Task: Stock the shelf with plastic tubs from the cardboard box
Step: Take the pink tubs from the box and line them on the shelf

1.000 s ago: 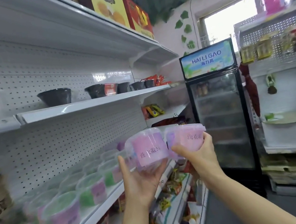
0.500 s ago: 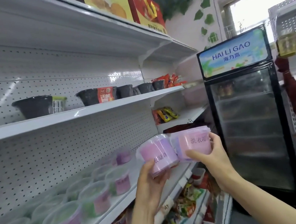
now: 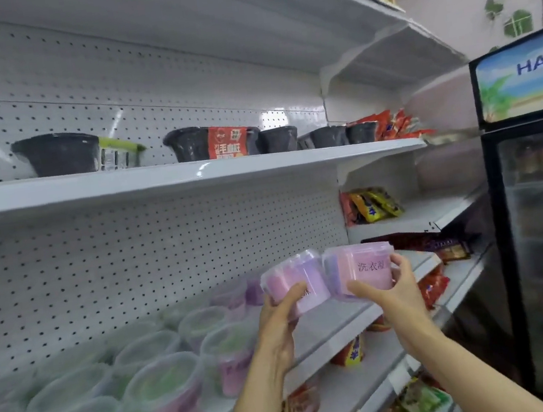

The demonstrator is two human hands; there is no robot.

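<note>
Pink tubs, two of them, are held side by side above the front edge of the shelf (image 3: 340,317). In the head view, the left hand (image 3: 279,329) is clamped on the left tub (image 3: 290,282), which is tilted, and the right hand (image 3: 392,297) grips the right tub (image 3: 357,268), which sits more upright. Left of them the shelf already carries a crowd of stocked tubs (image 3: 168,375); the stretch under the hands is bare. The box is out of sight, so what remains is unclear.
</note>
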